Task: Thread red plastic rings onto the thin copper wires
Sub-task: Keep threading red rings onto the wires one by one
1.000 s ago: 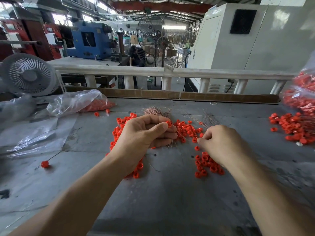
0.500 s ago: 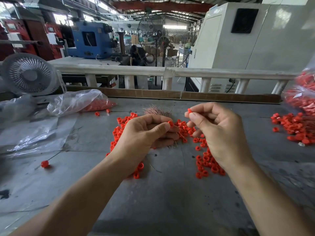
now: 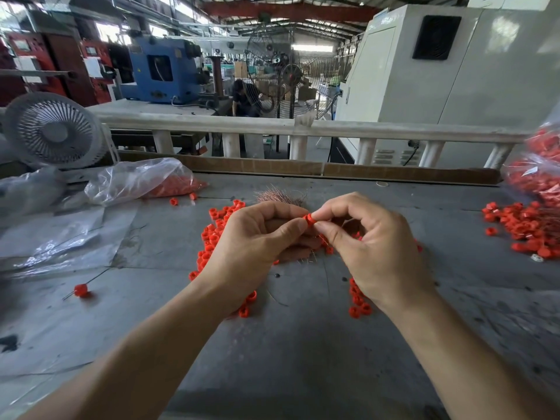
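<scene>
Both hands meet above the counter (image 3: 288, 359). Left hand (image 3: 254, 247) curls round a wire bundle (image 3: 281, 197), thumb against a red ring (image 3: 309, 219). Right hand (image 3: 369, 247) pinches that ring between thumb and forefinger. Loose rings (image 3: 212, 234) lie scattered beneath. One ring on a wire (image 3: 80, 290) lies left. More rings (image 3: 524, 225) heap far right. Bag (image 3: 136, 180) and fan (image 3: 53, 130) sit beyond, left.

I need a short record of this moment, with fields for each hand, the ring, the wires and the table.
left hand: grips wire bundle, thumb at ring
right hand: pinches red ring
ring: held between both hands, above the table
loose rings: scattered under the hands
table: grey, also bears plastic bag
</scene>
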{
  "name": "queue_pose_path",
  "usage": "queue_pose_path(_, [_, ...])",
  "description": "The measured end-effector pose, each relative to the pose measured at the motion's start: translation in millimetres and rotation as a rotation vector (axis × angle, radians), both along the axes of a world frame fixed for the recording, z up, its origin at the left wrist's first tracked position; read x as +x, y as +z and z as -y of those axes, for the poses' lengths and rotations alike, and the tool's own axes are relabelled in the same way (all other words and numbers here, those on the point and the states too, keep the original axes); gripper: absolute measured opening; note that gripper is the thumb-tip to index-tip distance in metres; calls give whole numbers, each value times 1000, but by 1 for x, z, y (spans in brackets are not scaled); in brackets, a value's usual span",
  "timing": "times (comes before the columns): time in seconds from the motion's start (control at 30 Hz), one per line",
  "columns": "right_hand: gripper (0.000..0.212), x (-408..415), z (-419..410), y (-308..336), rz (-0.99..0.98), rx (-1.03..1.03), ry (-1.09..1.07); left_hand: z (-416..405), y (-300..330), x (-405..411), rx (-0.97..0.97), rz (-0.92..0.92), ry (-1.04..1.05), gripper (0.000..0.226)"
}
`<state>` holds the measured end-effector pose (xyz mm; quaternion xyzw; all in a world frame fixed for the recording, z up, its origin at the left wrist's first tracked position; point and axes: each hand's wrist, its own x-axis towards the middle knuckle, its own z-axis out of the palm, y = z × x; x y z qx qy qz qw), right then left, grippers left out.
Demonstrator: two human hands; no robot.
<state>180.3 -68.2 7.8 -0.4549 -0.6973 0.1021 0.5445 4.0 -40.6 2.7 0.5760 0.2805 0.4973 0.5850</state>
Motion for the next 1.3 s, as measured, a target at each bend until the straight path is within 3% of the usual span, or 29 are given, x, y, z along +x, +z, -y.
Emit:
queue_pose_path(0.7, [16,-8,1,-1,183,132,-78,-1,-4,0,-40,32,30,18])
queue_pose_path(0.97, [8,-29,3,-8,330,223,-351,-2,-6,2,-156,66,7,14])
queue_pose_path(1.3, [8,-24,1,-10,299,204,-334,-4,-5,1,-235,56,-19,18])
